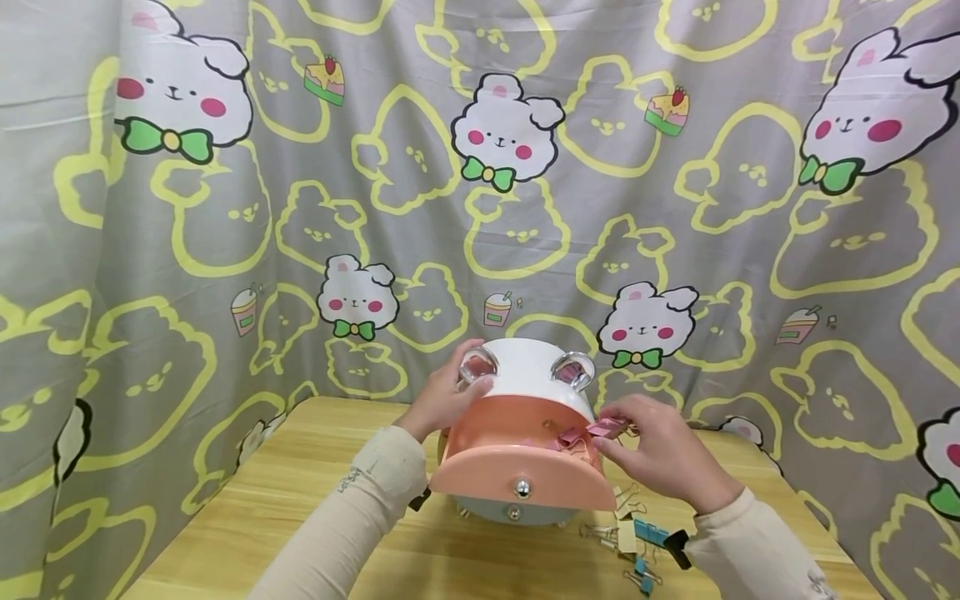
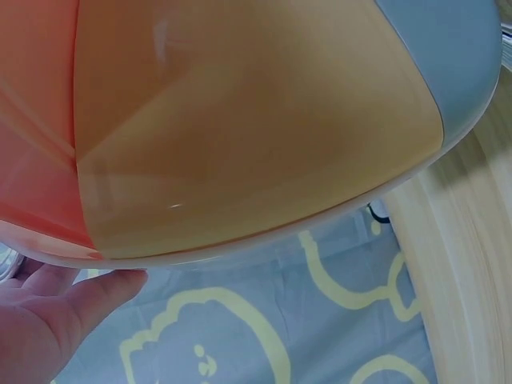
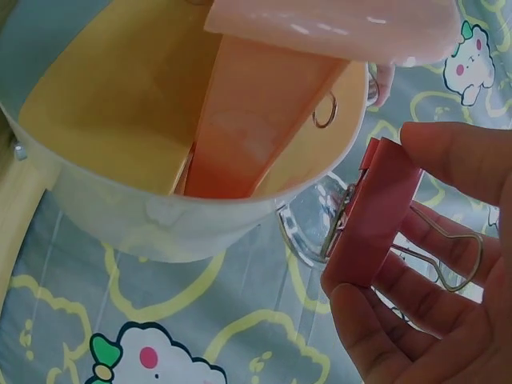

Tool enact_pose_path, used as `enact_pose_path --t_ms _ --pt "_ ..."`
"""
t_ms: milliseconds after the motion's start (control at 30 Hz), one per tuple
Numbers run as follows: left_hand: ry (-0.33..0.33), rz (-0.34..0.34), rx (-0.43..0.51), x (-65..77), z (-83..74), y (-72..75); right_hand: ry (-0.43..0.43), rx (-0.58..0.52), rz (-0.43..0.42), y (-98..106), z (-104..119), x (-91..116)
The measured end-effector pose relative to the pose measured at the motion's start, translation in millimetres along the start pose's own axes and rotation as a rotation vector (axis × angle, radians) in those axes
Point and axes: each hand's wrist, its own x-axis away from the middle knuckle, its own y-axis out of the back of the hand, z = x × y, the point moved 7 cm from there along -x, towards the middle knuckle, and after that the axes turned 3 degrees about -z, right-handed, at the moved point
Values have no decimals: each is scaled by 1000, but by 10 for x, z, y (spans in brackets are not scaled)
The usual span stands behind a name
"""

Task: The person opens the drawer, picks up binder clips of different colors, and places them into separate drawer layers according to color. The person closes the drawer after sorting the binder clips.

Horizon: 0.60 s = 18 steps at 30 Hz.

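Pinching a pink clip [image 3: 372, 212] with right hand [image 1: 660, 446] by right edge of drawer [image 1: 480, 475]; gripping top left edge of box [image 1: 525, 367] with left hand [image 1: 444, 396], partly hidden behind it.

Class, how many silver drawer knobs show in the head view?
2: upper knob on the open orange drawer, lower knob on the grey panel beneath; others may be hidden.

Lettering [image 1: 350, 478] on the left sleeve [image 1: 348, 521] is unreadable.
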Motion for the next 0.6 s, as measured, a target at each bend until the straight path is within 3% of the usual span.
enact_pose_path --t_ms 600 --pt "8 -5 12 9 -11 14 21 -9 22 -94 138 -114"
